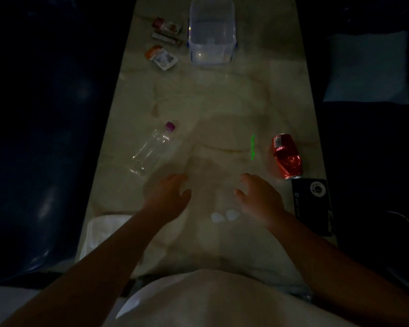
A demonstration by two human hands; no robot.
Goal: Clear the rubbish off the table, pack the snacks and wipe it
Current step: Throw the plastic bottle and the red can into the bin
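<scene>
A: Rubbish first. Both hands hover low over the near part of the desk (222, 109): the left hand (168, 197) and the right hand (257, 199) have the fingers loosely spread, and neither one holds anything.

B: What is nearest to them?

A: Just beyond the left hand lies the plastic bottle (151, 149), on its side, with the purple cap on. It looks empty, so I think it is very light and will roll; better to take it around the middle. Beside the right hand lies the crushed red can (286, 156), close to the right edge of the desk. It is light too, I judge, but the dents may be sharp, so hold it on the smooth upper part.

B: And the snacks?

A: Far away, the snack packets (164, 41) lie just left of the clear container (211, 31), which seems empty. They are thin and soft; pinch them gently by the edge.
</scene>
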